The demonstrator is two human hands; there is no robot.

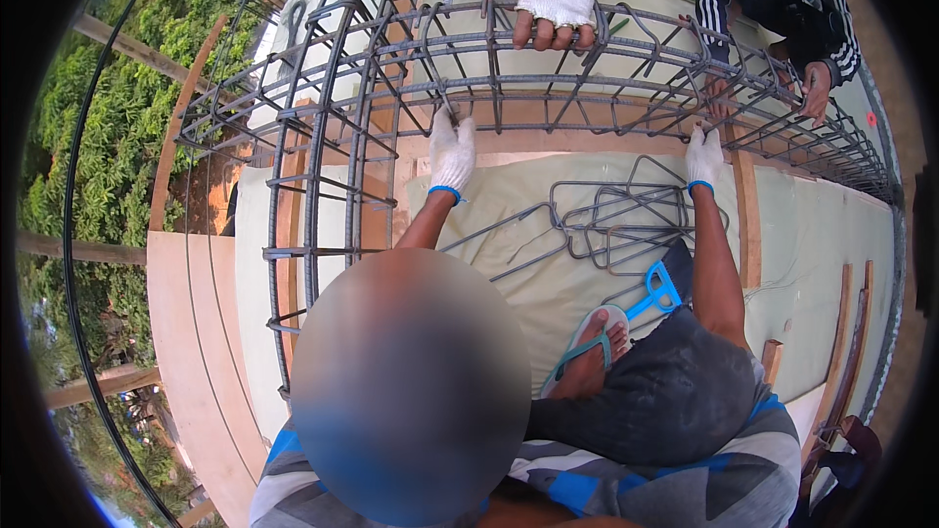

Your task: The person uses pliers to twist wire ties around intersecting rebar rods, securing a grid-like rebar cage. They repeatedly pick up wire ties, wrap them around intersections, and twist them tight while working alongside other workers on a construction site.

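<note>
A long rebar cage [548,88] of dark steel bars and stirrups runs across the upper middle. My left hand [452,152], in a white glove with a blue cuff, has its fingers closed at the cage's near lower edge, around the foot of a stirrup. Farther right, my right hand [704,154], gloved alike, grips the same near edge. Across from me, another person's hand [556,12] in a fingerless white glove rests over the cage's top bars. Bent steel stirrups [616,220] lie loosely piled on the pale sheet between my forearms.
A second cage [328,147] crosses at left, beside plywood [210,332] and a leafy drop-off. Someone in a striped black jacket [719,0] has hands at the right part of the cage. A blue-handled tool [660,291] lies by my sandalled foot [592,352]. A blurred disc hides the lower middle.
</note>
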